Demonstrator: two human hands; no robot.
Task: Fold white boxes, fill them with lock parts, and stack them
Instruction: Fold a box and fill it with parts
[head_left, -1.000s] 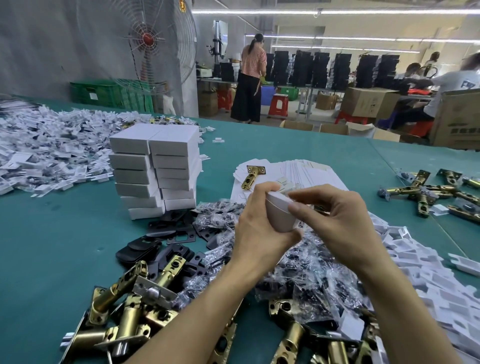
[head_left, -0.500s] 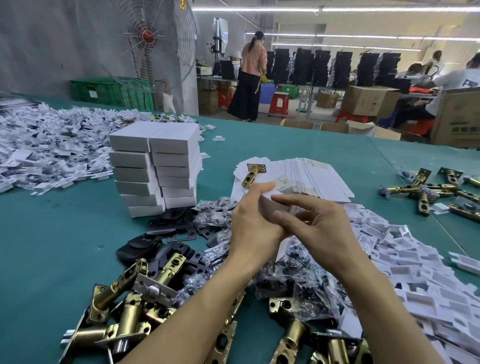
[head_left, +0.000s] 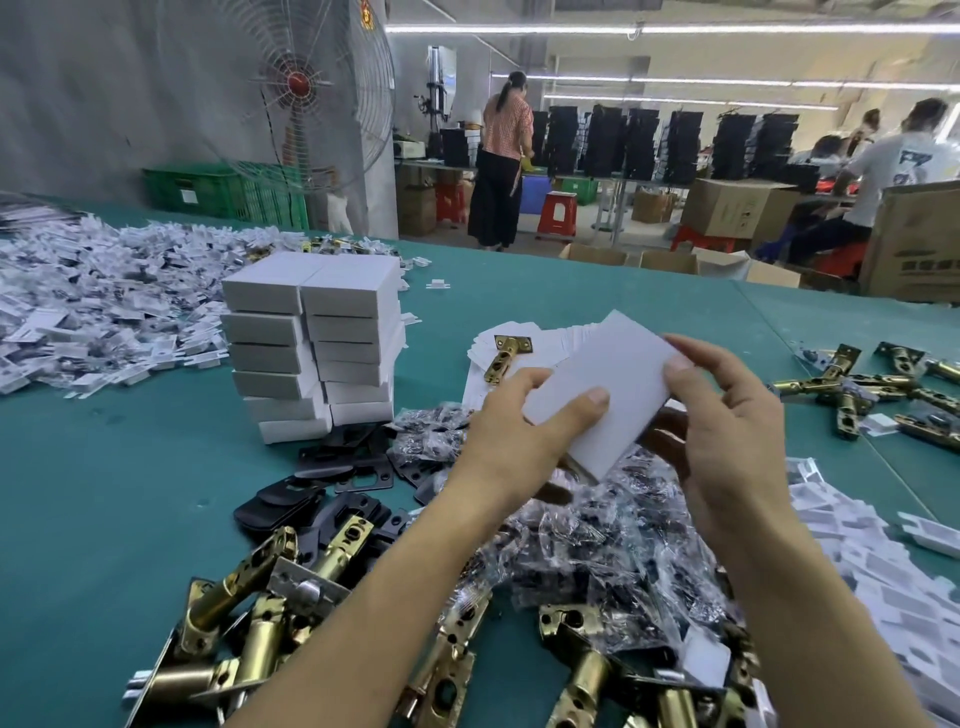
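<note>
Brass latches (head_left: 249, 613) and plastic bags (head_left: 597, 551) lie under the white box (head_left: 602, 395).

- white box (head_left: 602, 395): matt, smooth card
- latch bolts (head_left: 244, 629): glossy brass-look metal
- strike plates (head_left: 332, 467): matt black, look like metal
- bagged parts (head_left: 597, 545): crinkly glossy clear plastic
- table (head_left: 104, 493): matt teal cloth-like cover

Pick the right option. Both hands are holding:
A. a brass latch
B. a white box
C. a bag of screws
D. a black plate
B: the left hand and the right hand each grip an end of a white box, held above the pile of plastic bags.
</note>
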